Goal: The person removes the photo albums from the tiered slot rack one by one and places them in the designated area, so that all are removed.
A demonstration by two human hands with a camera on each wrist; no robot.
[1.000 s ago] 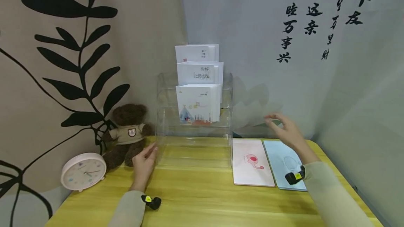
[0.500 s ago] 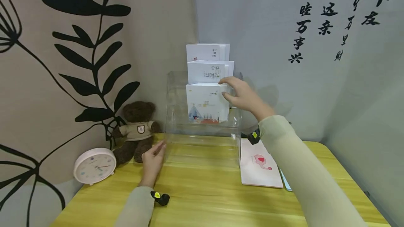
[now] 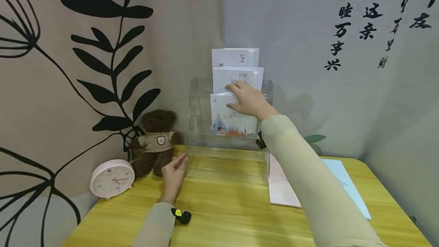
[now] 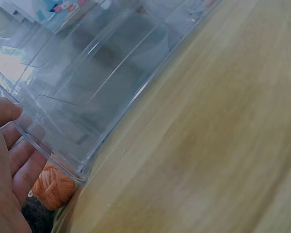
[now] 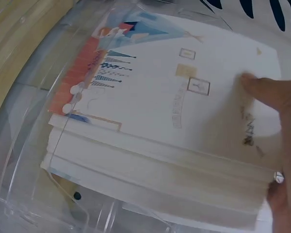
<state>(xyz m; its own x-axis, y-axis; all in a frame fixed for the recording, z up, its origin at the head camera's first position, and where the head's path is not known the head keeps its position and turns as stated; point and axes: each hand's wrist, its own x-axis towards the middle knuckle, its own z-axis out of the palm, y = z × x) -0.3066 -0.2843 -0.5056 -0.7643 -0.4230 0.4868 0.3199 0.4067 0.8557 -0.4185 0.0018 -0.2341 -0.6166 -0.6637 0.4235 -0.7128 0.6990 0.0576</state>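
A clear acrylic display rack [image 3: 198, 109] stands on the table, with white notebooks in its upper tiers. My right hand [image 3: 247, 100] reaches over the front stack of notebooks [image 3: 219, 119], which carries a tent drawing. In the right wrist view, the thumb [image 5: 264, 92] lies on the front notebook's cover [image 5: 150, 107], while the other fingers go behind the stack at its top edge and are mostly hidden. At the rack's lower left side, my left hand [image 3: 174, 172] holds its edge; through the clear wall in the left wrist view, the fingers [image 4: 28, 170] show behind it.
A teddy bear [image 3: 157, 140] and a round pink clock [image 3: 112, 178] are left of the rack. On the right lie a pink-white notebook [image 3: 279, 186] and a light blue notebook [image 3: 348, 186], both partly hidden by the right sleeve. An orange yarn ball [image 4: 54, 188] sits behind the rack.
From above the blue notebook, my right hand has moved left to the front stack in the rack. My left hand stays at the rack's side. The head view has turned slightly left.
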